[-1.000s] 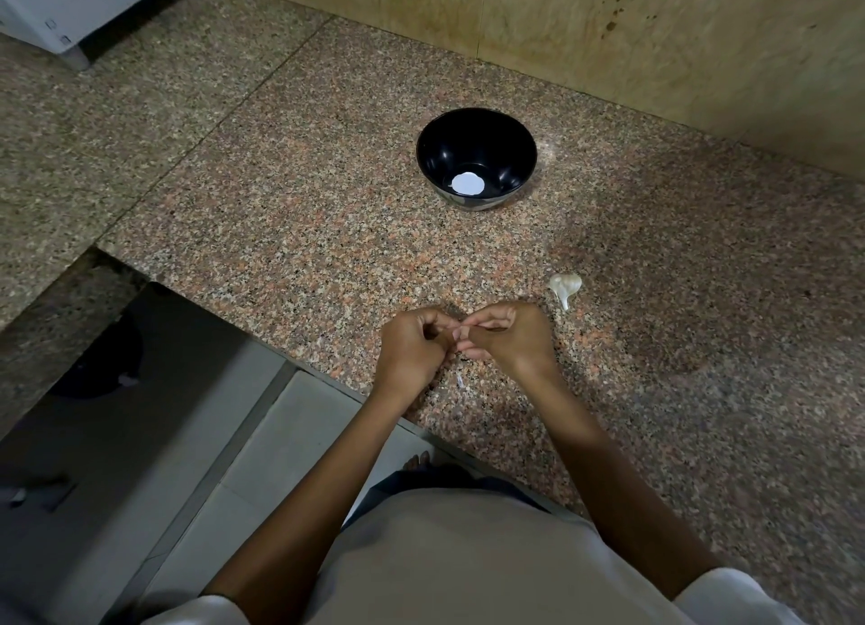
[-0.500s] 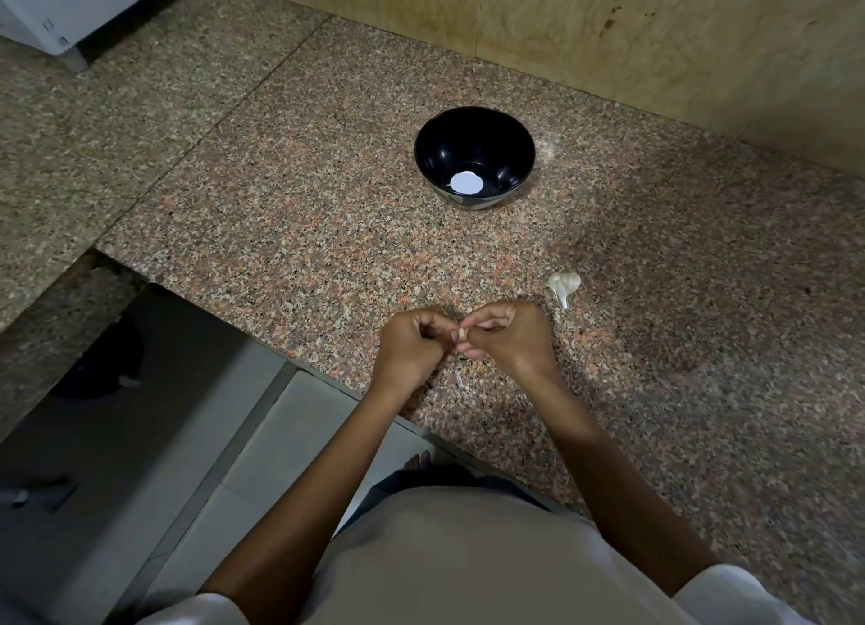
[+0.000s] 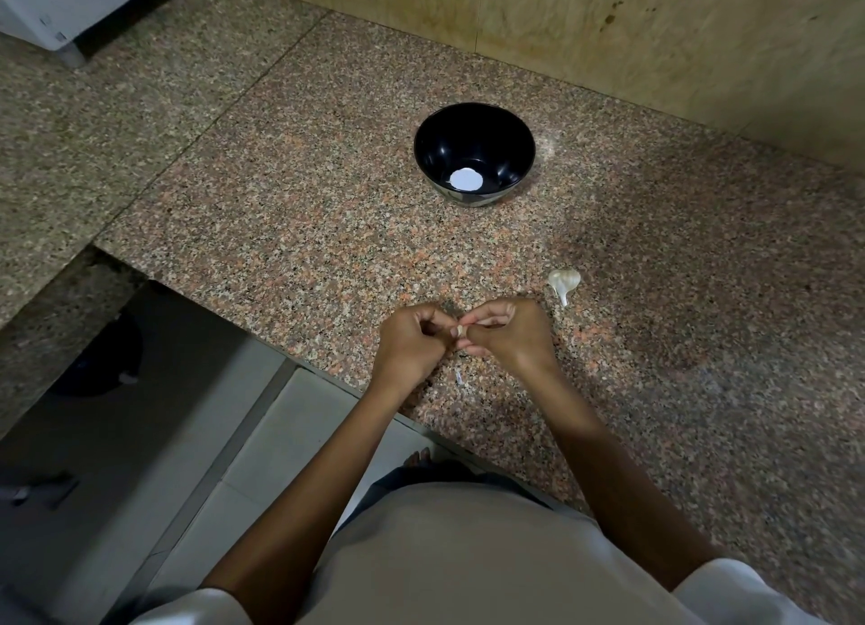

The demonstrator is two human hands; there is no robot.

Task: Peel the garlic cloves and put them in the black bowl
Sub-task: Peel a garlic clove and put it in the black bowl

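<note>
A small pale garlic clove (image 3: 460, 330) is pinched between my left hand (image 3: 412, 343) and my right hand (image 3: 508, 332), both held just above the granite counter near its front edge. The fingers of both hands curl round the clove and hide most of it. The black bowl (image 3: 440, 156) stands farther back on the counter, with only a bright white round spot at its bottom. Another unpeeled garlic piece (image 3: 564, 282) with a papery tail lies on the counter just right of my right hand.
A small white scrap of peel (image 3: 459, 378) lies on the counter (image 3: 290, 231) below my hands. A wooden wall panel (image 3: 608, 30) closes the back. The counter's front edge (image 3: 210, 311) drops to the floor at the left.
My hands stay together in the same spot; the fingertips have shifted slightly on the clove, and a bit more of it shows between them.
</note>
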